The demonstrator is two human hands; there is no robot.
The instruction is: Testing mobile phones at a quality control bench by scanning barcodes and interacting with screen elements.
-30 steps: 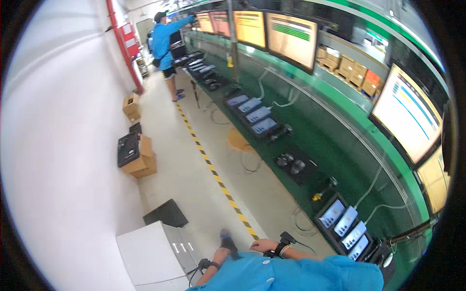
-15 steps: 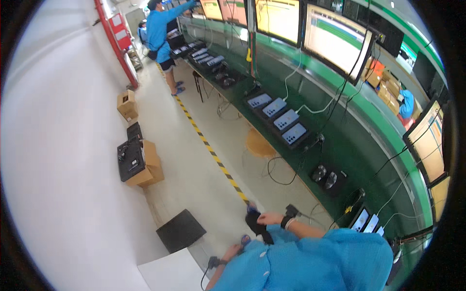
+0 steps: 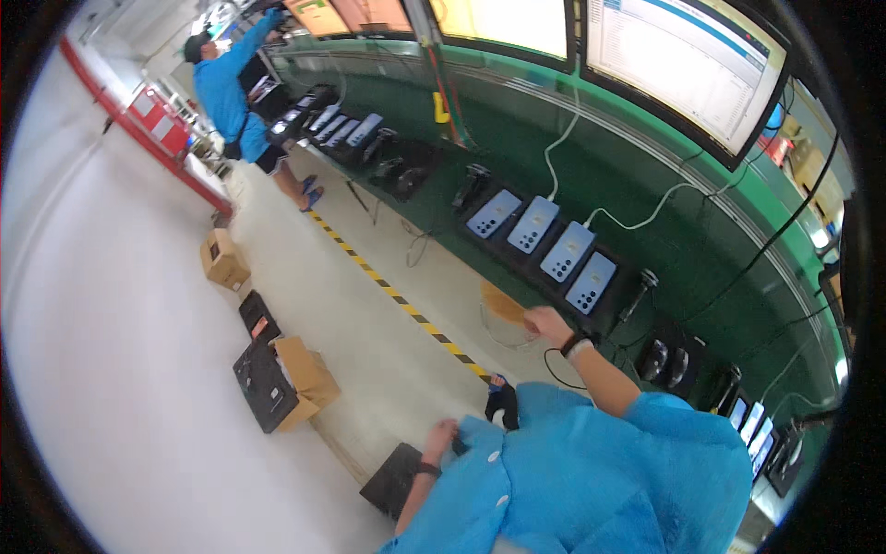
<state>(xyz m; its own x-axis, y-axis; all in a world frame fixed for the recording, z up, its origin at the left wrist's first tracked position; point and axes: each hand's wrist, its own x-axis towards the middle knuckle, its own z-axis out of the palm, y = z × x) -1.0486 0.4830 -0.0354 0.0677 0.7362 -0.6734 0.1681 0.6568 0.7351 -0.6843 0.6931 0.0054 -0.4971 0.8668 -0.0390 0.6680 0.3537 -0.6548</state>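
My right hand (image 3: pixel 548 325) is raised near the front edge of the green bench (image 3: pixel 503 272), fingers curled in, with nothing visible in it; a dark band is round its wrist. On the bench beyond it, blue-grey phones (image 3: pixel 568 251) lie side by side on a black tray, and white cables run up from some of them. My left hand (image 3: pixel 441 439) hangs low beside my blue smock (image 3: pixel 563 462), blurred, so its fingers cannot be made out. It is nearest to a dark flat panel (image 3: pixel 392 480) on the floor.
Lit monitors (image 3: pixel 683 69) hang above the bench. A co-worker in blue (image 3: pixel 226 102) stands at its far end, arm raised. Yellow-black tape (image 3: pixel 392 291) runs along the floor. Cardboard boxes (image 3: pixel 309 374) stand by the white wall at left. A stool (image 3: pixel 501 303) is under the bench.
I have moved forward along the bench, so the phones and boxes appear closer. My right hand has swung up and forward towards the bench edge. The left has shifted slightly up.
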